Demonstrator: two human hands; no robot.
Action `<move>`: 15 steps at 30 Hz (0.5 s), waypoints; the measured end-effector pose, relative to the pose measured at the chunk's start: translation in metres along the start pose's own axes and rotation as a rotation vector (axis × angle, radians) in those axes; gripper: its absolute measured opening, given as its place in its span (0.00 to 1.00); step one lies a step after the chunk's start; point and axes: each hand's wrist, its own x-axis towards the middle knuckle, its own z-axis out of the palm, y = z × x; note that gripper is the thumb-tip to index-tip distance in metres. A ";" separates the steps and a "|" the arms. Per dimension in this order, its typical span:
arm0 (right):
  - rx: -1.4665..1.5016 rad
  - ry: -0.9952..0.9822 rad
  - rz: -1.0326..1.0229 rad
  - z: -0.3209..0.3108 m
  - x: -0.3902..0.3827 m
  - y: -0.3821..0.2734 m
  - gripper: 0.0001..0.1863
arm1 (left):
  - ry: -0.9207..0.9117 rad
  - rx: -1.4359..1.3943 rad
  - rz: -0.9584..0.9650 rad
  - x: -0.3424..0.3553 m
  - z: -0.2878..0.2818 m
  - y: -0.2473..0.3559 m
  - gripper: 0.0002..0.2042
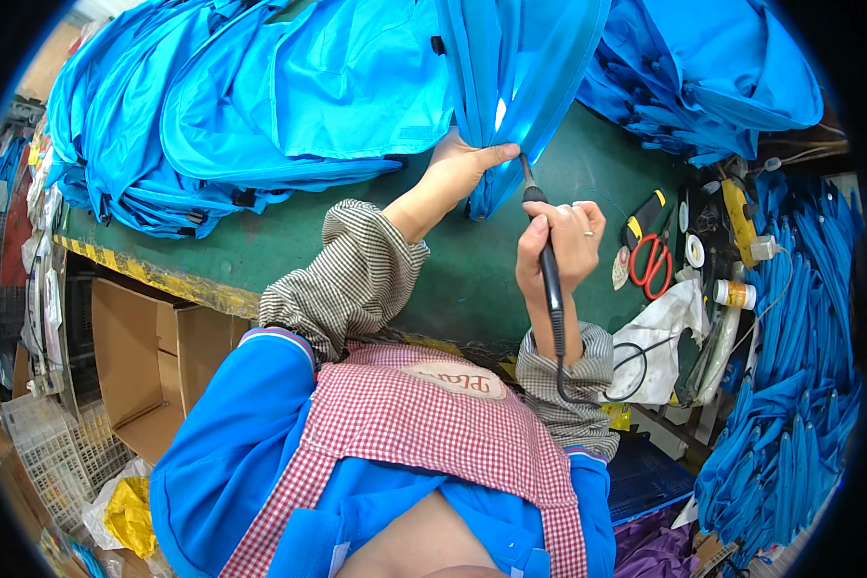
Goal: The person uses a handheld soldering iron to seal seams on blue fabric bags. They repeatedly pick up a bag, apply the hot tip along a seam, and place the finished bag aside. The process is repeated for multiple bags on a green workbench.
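Note:
My left hand (456,175) pinches the lower end of a folded blue fabric piece (496,58), with the thumb on top. My right hand (570,246) is wrapped round the black handle of a corded soldering iron (551,284). The iron's thin metal tip points up and touches or nearly touches the fabric edge beside my left thumb; I cannot tell which. Its black cord runs down past my right sleeve and loops to the right. A bright patch shows on the held fabric just above my left hand.
Heaps of blue fabric pieces (212,106) cover the back of the green table (260,255). To the right lie red-handled scissors (653,268), a yellow-black cutter (645,217), a tape roll (695,250), a white cloth (660,337) and a small jar (734,294). A cardboard box (135,337) stands lower left.

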 end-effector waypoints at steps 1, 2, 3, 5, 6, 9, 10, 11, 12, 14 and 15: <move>0.031 0.022 -0.007 -0.009 0.007 -0.007 0.05 | 0.027 0.118 0.050 0.000 -0.003 0.001 0.28; 0.059 0.049 -0.013 -0.016 0.010 -0.011 0.05 | 0.047 0.241 0.101 0.001 -0.006 0.003 0.27; 0.142 0.119 -0.051 -0.019 0.008 -0.010 0.07 | 0.071 0.363 0.152 0.001 -0.010 0.004 0.26; 0.175 0.181 0.232 0.008 0.007 0.002 0.09 | 0.062 0.139 0.245 0.002 -0.014 0.015 0.26; 0.226 0.112 0.503 0.021 -0.002 0.009 0.10 | 0.060 0.028 0.290 0.003 -0.017 0.024 0.25; 0.338 0.078 0.754 0.047 -0.023 0.028 0.23 | -0.036 0.055 0.190 0.006 -0.016 0.033 0.27; 0.476 0.185 0.736 0.064 -0.030 0.027 0.28 | -0.071 0.074 0.142 0.007 -0.013 0.029 0.27; 0.490 0.198 0.762 0.068 -0.023 0.016 0.31 | -0.066 0.045 0.169 0.004 -0.008 0.028 0.26; 0.502 0.211 0.788 0.069 -0.015 0.008 0.35 | -0.075 0.049 0.135 0.002 -0.008 0.031 0.26; 0.571 0.254 0.914 0.073 -0.022 0.012 0.31 | -0.098 0.046 0.128 0.003 -0.012 0.034 0.27; 0.548 0.291 0.916 0.073 -0.024 0.013 0.30 | -0.086 0.087 0.164 0.003 -0.014 0.035 0.28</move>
